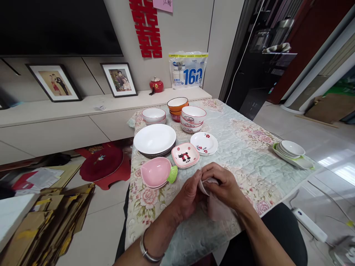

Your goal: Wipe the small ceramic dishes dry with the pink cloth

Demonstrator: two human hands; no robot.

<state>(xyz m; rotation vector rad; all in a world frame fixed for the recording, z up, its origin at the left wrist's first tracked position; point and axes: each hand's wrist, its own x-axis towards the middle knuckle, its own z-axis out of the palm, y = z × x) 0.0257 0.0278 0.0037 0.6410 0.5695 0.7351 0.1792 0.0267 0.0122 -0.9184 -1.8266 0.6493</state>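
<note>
At the lower centre of the frame, the left hand [190,194] curls around a small white dish [204,187], and the right hand [222,181] presses a thin, pale pink cloth [219,210] against it. The dish sits between the two hands, mostly hidden; only a curved rim shows. Soft folds of cloth hang below the right palm.

Just beyond, left of centre, glossy stacks crowd the counter [246,147]: a pink bowl [155,172] with a green leaf-shaped handle, squarish cat-print dishes [185,155] and round flowered plates [204,143]. The counter's covering is marbled and flower-printed. At the right, small white bowls [292,147] rest on a long green-edged dish [294,162].

Farther back stand wide white plates [154,139], red-rimmed bowls [193,114] and orange bowls [177,104]. At the upper centre, a plastic bag [188,70] stands on a pale ledge [111,105].
</note>
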